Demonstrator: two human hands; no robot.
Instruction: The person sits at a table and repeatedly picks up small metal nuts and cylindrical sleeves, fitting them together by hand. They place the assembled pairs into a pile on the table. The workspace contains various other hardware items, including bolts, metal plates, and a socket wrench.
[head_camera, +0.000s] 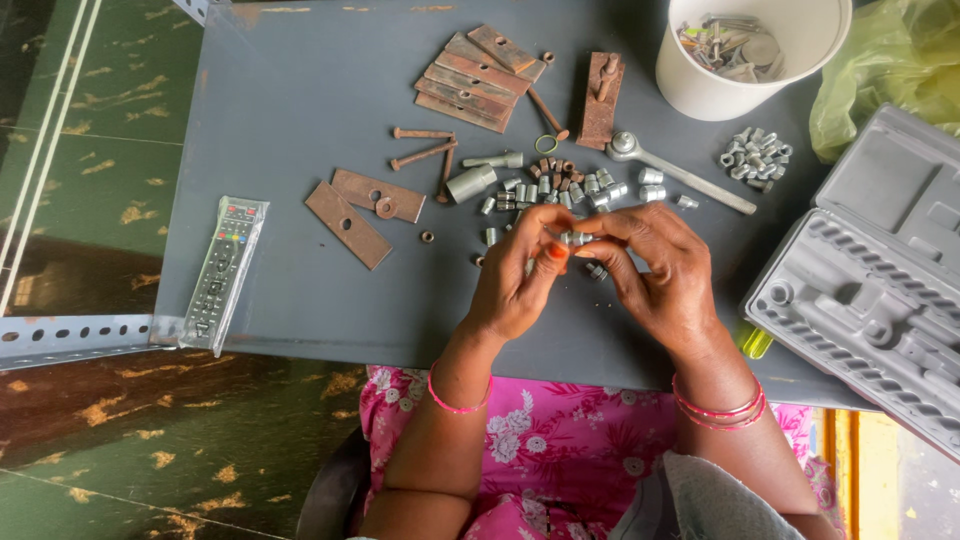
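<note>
Both hands meet above the grey metal desk (300, 120), fingertips pinched together on a small silver metal socket piece (574, 238). The left hand (520, 275) grips it from one side with thumb and forefinger; the right hand (660, 270) clasps the other end. Just beyond the fingers lies a scatter of small silver sockets and rusty nuts (560, 185), with a silver ratchet wrench (680, 172) beside them. A stack of rusty flat plates (478, 78) sits farther back, near a white plastic bucket (720, 90). An open grey plastic tool case (870, 290) lies to the right, a black remote control in a clear sleeve (222, 270) to the left.
</note>
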